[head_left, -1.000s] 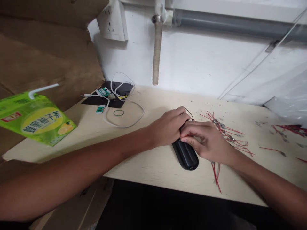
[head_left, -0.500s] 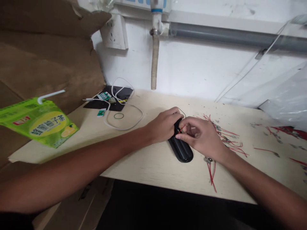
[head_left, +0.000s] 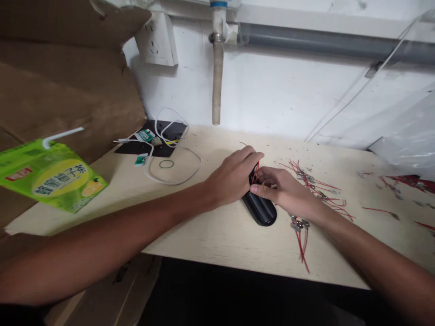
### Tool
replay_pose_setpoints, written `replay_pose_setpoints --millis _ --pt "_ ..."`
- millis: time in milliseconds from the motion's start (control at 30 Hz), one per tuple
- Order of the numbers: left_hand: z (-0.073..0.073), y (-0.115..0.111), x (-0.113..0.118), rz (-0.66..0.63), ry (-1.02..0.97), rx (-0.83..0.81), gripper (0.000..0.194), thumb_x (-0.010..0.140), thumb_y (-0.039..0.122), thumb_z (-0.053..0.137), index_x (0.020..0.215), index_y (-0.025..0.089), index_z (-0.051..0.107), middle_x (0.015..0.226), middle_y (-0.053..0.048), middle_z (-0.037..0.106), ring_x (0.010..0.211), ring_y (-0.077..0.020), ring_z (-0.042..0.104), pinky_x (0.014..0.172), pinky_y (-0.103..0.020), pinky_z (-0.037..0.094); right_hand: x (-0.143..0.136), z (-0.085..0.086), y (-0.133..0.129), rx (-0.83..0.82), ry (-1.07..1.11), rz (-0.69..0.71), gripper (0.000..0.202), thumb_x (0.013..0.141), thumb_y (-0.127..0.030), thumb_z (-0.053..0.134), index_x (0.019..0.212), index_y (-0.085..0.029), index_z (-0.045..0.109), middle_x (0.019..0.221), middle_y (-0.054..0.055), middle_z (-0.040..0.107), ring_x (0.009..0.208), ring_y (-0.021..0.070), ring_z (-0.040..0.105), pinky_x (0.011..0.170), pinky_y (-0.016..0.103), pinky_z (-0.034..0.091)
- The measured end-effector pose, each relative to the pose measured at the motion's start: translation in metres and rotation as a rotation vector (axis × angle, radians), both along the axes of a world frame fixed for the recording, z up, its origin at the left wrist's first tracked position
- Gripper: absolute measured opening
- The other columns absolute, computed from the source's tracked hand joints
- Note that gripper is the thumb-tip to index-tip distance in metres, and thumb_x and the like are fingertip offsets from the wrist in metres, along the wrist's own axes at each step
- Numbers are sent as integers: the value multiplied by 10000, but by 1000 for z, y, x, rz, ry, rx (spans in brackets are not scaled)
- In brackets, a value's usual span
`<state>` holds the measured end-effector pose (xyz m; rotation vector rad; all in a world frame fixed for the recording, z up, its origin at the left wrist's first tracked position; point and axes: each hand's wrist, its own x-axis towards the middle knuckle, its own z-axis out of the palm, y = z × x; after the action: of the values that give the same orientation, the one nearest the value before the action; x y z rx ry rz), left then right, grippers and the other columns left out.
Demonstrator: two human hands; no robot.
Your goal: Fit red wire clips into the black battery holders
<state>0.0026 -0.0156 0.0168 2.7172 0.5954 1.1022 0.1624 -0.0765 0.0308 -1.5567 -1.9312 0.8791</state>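
A glossy black rounded case lies on the table, its far end covered by my hands. My left hand is wrapped over that far end, gripping the case. From the right, my right hand closes its thumb and index finger on a thin red wire at the case's upper part. Where the wire's ends go is hidden by the fingers. Just right of my right hand lie several red wires with small metal parts, and another such bunch sits below it.
At the left stands a green drink carton with a straw. A white cable, a green rubber band and a black sheet lie behind my left arm. More red wires are at the far right. A hose hangs above the table.
My left hand's fingers have shifted over the case's far end, and more red wire shows between my hands. The right-hand fingers have drawn closer to the case. The view has shifted slightly.
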Motion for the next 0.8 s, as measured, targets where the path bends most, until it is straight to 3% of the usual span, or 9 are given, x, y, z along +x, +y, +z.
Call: replay_pose_setpoints --millis 133,267,367,567,667,800 --pt "4 -4 0 -3 -13 151 411 787 -10 330 1150 113 480 976 -96 587 915 -174 558 791 -307 491 -4 1 -1 1 49 -17 174 783 -289 580 897 -178 508 804 45 568 725 196 539 589 325 419" --pt "5 -5 1 -1 0 257 412 786 -25 340 1146 126 473 977 -94 583 937 -190 548 806 -323 484 -6 0 -1 6 171 11 290 750 -232 599 1013 -185 487 1021 85 588 981 271 552 833 431 457" --pt "4 -3 2 0 -8 281 392 799 -21 332 1133 130 471 962 -92 581 918 -186 545 797 -322 487 -4 -1 1 -15 232 23 334 750 -228 611 1053 -184 477 1094 95 574 1065 288 528 919 464 431" --pt "4 0 3 -38 -76 316 285 876 36 302 1069 147 481 971 -94 569 908 -173 535 786 -319 497 7 2 2 -103 425 90 215 812 -311 623 942 -188 503 944 54 595 944 228 562 896 432 449" --pt "5 -1 6 -48 -116 308 282 880 41 303 1054 166 485 978 -85 565 923 -169 533 802 -323 500 8 3 1 -173 554 75 250 802 -357 652 905 -175 516 903 48 587 885 203 571 855 396 470" --pt "8 -4 9 -65 -160 302 291 874 46 302 1059 155 499 1011 -95 561 961 -170 535 839 -322 506 5 -1 0 -302 770 149 338 712 -250 745 942 -162 514 875 36 586 844 183 604 774 338 512"
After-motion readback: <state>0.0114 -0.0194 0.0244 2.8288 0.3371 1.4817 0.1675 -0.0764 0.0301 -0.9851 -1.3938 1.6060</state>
